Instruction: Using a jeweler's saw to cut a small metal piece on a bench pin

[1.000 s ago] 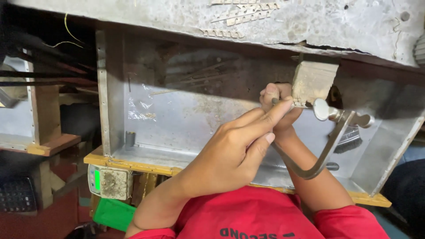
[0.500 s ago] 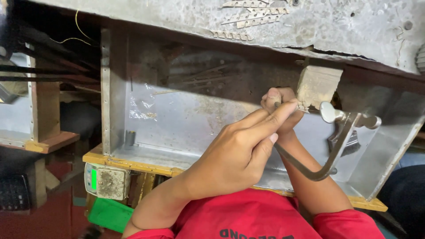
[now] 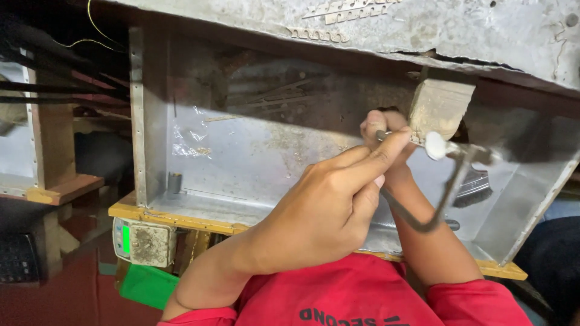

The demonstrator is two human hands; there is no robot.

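My right hand (image 3: 379,124) is closed just left of a wooden block (image 3: 440,107) that juts from under the bench top. It grips one end of a curved metal saw frame (image 3: 436,212) with a white knob (image 3: 435,145) by the block. My left hand (image 3: 326,211) lies in front of it. The left index finger stretches to the block's edge over a thin metal piece (image 3: 396,138), with the thumb tucked under. What the left fingers pinch is hidden.
Under the hands lies a metal-lined tray (image 3: 241,163) with a yellow wooden front edge (image 3: 181,218). The scratched bench top (image 3: 459,30) runs across the top. A small scale with a green light (image 3: 144,240) hangs below left. Dark cables (image 3: 54,66) cross the upper left.
The saw frame swung slightly right and then back. Both hands stay at the wooden block. The view shifted a little.
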